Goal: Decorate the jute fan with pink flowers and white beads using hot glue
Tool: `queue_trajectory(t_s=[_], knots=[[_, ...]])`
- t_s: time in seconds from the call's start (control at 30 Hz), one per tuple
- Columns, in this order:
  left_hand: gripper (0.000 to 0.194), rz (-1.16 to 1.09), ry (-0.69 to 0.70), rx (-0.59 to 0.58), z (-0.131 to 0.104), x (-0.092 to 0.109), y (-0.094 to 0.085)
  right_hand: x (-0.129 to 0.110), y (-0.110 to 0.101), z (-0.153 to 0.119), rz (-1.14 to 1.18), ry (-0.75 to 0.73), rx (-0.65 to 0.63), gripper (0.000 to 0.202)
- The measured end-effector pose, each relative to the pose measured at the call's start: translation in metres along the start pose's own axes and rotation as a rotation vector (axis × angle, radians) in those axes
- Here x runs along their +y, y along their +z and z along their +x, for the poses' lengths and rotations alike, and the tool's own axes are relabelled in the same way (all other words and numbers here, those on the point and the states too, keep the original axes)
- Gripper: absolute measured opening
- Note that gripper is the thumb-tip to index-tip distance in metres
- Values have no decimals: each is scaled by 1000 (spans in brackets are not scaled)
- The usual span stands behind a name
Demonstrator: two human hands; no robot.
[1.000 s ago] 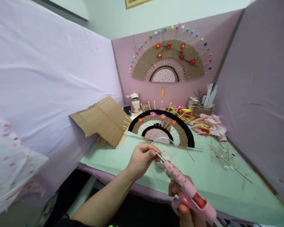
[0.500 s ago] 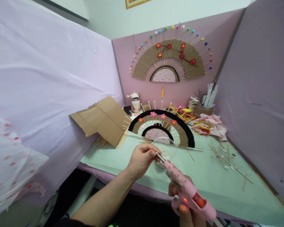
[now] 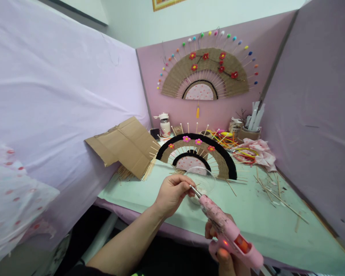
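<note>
A pink hot glue gun (image 3: 222,222), its small light glowing orange, is gripped in my right hand (image 3: 227,245). Its metal nozzle reaches the fingertips of my left hand (image 3: 174,193), which are pinched together on something too small to make out. Just behind them stands a clear round plastic tub (image 3: 205,178) with small pale bits inside. Beyond the tub, a half-round fan (image 3: 230,161) with black edging, twine, thin sticks and pink and orange flowers rests on the table, partly covered by the tub and my hand.
Folded cardboard (image 3: 126,142) lies over a bundle of thin sticks (image 3: 129,173) at left. Loose sticks (image 3: 271,191) and scraps are scattered at right, near a crumpled pink cloth (image 3: 260,149). A white bottle (image 3: 165,125) stands behind; a larger fan (image 3: 178,76) hangs on the back panel.
Almost nothing differs. Both hands keep their places, with the glue gun's nozzle still at my left fingertips; the gun's rear end has shifted very slightly.
</note>
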State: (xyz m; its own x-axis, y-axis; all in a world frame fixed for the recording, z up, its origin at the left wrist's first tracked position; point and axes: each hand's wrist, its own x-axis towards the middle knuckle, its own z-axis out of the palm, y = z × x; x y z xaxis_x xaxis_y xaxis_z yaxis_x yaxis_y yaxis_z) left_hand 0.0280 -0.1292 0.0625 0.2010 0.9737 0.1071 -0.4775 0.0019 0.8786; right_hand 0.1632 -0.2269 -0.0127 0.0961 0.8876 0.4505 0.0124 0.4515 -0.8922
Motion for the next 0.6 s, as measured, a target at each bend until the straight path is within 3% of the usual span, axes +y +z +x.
queue_trajectory(t_s=[0.4,0.53,0.6], knots=[[41,19,14,12,1,2,2,6,-3,1,-10,-36,35,50],[39,12,21,31,1,3,1,26,-17,15,14,-112,-147,51],[38,13,22,32,1,3,0,34,-25,20,6,-109,-95,45]])
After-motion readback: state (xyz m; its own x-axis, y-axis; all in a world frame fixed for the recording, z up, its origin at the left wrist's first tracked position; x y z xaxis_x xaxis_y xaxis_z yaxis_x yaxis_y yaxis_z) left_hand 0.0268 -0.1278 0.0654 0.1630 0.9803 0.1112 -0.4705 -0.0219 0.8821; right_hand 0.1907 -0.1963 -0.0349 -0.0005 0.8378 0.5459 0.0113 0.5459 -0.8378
